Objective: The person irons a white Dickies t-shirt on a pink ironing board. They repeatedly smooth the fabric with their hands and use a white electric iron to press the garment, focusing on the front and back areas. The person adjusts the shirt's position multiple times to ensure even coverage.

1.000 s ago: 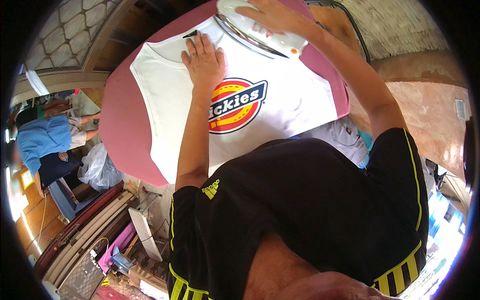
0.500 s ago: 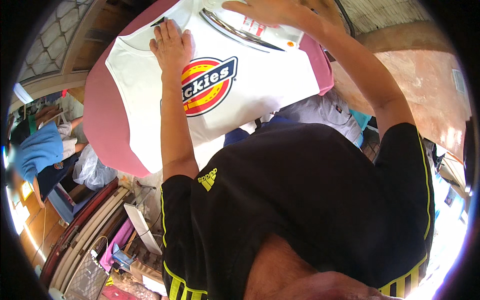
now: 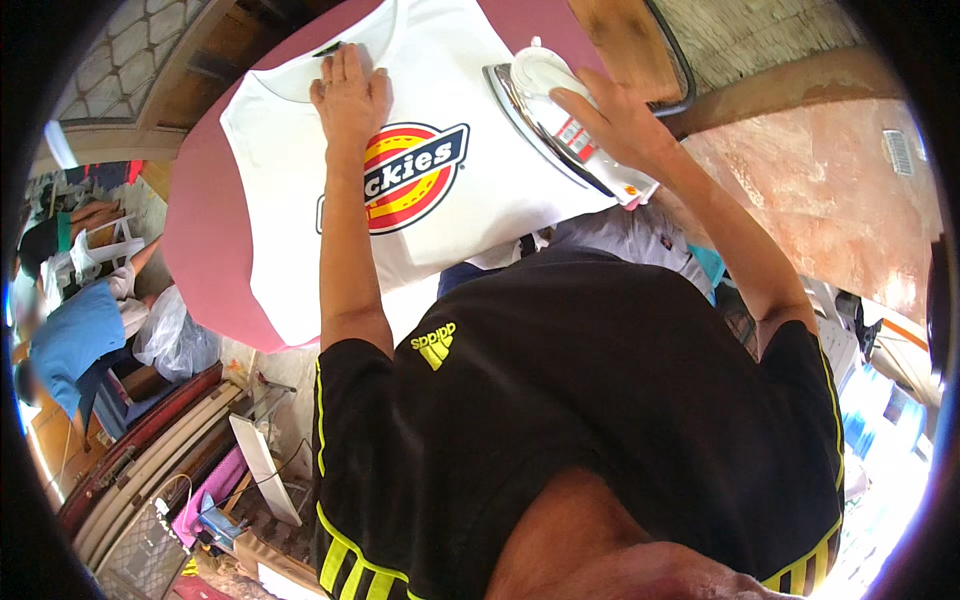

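The right hand point(image 3: 615, 120) is wrapping its fingers around the handle of a white iron point(image 3: 560, 125), holding it fast, with the shiny soleplate tilting up on edge toward the left hand rather than lying flat. The iron is sitting at the right-hand side of a white T-shirt point(image 3: 300, 190), touching the cloth along its lower rim, and just beyond the knuckles a dark cord point(image 3: 672, 60) is curving over a brown wooden surface point(image 3: 620, 35).

The left hand point(image 3: 350, 95) is lying flat and open on the shirt, fingers spread, pressing the fabric just below the collar point(image 3: 325, 48). Right beside its wrist, toward the iron, a round red, yellow and blue print point(image 3: 410, 175) is showing on the chest of the shirt; the forearm is covering part of it. The shirt is lying spread out on a pink padded board point(image 3: 205, 240), which is showing as a wide margin out past the left hand's far side.

Below both arms the person's black shirt with yellow-green stripes point(image 3: 600, 400) is filling the view. Well away from the left hand, down at the floor level, another person in a blue top point(image 3: 75, 335) is sitting near a clear plastic bag point(image 3: 170, 335).
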The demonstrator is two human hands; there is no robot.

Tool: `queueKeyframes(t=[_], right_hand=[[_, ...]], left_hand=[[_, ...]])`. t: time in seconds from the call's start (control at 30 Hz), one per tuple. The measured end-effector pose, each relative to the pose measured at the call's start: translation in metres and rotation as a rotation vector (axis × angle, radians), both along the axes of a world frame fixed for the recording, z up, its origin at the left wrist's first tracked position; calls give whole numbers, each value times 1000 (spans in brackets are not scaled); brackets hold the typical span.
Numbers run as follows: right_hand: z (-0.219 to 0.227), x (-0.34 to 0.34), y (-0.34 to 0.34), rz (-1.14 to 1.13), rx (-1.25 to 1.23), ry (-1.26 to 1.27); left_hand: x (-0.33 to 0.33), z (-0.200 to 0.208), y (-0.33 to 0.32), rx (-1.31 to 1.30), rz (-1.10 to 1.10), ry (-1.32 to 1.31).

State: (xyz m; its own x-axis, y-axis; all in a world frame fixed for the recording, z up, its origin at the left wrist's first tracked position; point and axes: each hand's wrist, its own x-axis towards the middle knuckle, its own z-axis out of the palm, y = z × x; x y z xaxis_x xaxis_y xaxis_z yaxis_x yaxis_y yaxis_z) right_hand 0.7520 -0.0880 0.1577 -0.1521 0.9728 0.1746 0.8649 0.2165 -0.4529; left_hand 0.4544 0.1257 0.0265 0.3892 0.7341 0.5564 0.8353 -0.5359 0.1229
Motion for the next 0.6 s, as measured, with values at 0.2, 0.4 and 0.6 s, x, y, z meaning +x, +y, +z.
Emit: queueKeyframes(t=[0.2, 0.4, 0.6], right_hand=[[-50, 10, 114, -12, 334, -291], [-53, -7, 224, -60, 216, -272], [-67, 7, 325, -43, 441, -642]], left_hand=[[9, 26, -25, 48, -87, 37], [22, 33, -104, -108, -87, -28], [62, 27, -149, -251, -202, 21]])
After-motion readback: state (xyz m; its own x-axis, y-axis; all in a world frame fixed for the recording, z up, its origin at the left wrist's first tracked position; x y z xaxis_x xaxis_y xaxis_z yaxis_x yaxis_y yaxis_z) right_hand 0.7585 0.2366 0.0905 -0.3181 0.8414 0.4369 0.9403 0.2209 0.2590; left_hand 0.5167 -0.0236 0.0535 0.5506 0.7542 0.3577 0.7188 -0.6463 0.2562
